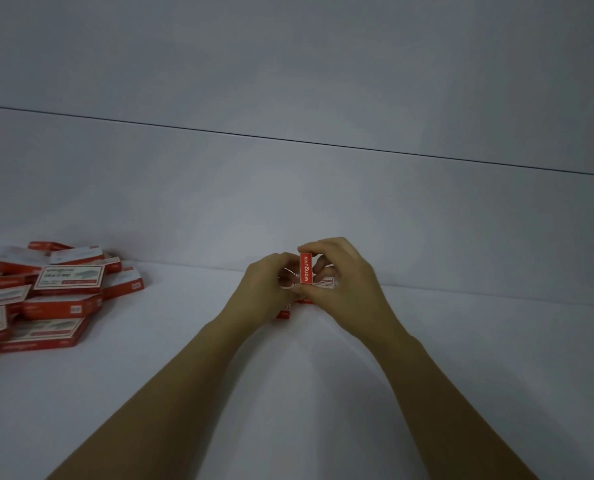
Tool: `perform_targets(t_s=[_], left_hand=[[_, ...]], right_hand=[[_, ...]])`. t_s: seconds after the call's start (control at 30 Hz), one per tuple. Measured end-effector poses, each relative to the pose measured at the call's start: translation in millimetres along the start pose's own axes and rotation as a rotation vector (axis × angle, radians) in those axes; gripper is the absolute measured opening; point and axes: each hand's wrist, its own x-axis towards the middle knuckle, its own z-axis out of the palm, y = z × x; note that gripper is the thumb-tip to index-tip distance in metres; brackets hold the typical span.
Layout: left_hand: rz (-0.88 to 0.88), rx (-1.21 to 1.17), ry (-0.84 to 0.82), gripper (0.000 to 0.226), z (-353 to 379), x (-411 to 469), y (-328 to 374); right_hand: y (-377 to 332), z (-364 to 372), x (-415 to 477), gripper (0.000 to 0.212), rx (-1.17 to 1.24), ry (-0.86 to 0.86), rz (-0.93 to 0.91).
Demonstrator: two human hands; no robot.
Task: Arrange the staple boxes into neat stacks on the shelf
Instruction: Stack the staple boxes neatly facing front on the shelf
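- At the centre of the white shelf (462,341), close to the back wall (288,202): the held staple box (306,270) stands on end between both hands, its narrow red face with white lettering turned toward the camera.
- Right hand (347,282): fingers (318,245) curl over the top end of the held staple box and down its right side, gripping it.
- Left hand (264,289): fingers curled in against the left side of the box and thumb near its lower end, also gripping it.
- Directly under the hands: a few more boxes (283,313) lie on the shelf, red edges showing – mostly hidden by the hands, so count and alignment cannot be told.
- Held box sits above these, lower end at or just over them; contact cannot be told.
- Far left of the shelf, well apart from the hands: loose pile of staple boxes (56,292), red sides and white printed tops, lying at mixed angles and overlapping – not stacked squarely.
- Both forearms enter from the bottom edge and converge at the box.
- A thin dark seam (323,143) runs across the back wall above the hands.
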Motion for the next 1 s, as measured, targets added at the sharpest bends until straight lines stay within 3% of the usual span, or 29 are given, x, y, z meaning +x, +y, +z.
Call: perform_targets(t_s=[0.47,0.83,1.0], left_hand=[[0.003,-0.165,0.112,0.043,-17,-1,12],[0.199,-0.011,0.083,0.04,-16,-9,27],[0.254,0.103,0.135,0.042,-14,-9,24]], right_hand=[[13,-29,4,0.038,0.096,0.046,0.279],[24,-21,0,0.039,0.089,-0.071,0.429],[21,-21,2,0.038,0.059,0.059,0.365]])
